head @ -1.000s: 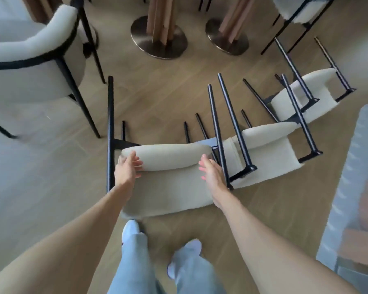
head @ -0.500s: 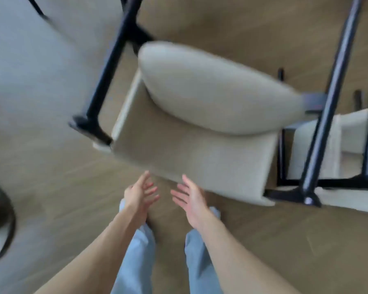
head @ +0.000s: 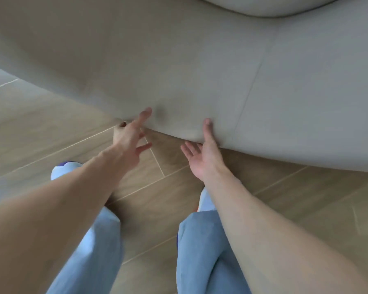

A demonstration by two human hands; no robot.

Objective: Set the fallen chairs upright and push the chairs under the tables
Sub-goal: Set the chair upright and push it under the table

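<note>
A fallen chair (head: 179, 60) with beige fabric fills the top of the head view, very close. Only its broad upholstered back and a bit of the rounded seat cushion (head: 263, 5) show; its black legs are out of frame. My left hand (head: 132, 139) is at the lower edge of the fabric with fingers spread, the index fingertip touching it. My right hand (head: 202, 153) is palm-up just below the same edge, thumb pressed on the fabric, fingers apart. Neither hand is closed around the chair.
Light wooden plank floor (head: 40, 132) lies under the chair's edge. My legs in pale blue trousers (head: 200, 251) and white shoes (head: 62, 168) stand directly below the hands. No tables or other chairs are in view.
My hands have left the seat cushion and dropped to the backrest's near edge, now touching it. The view has moved much closer, so the chair legs and neighbouring chairs are gone from sight.
</note>
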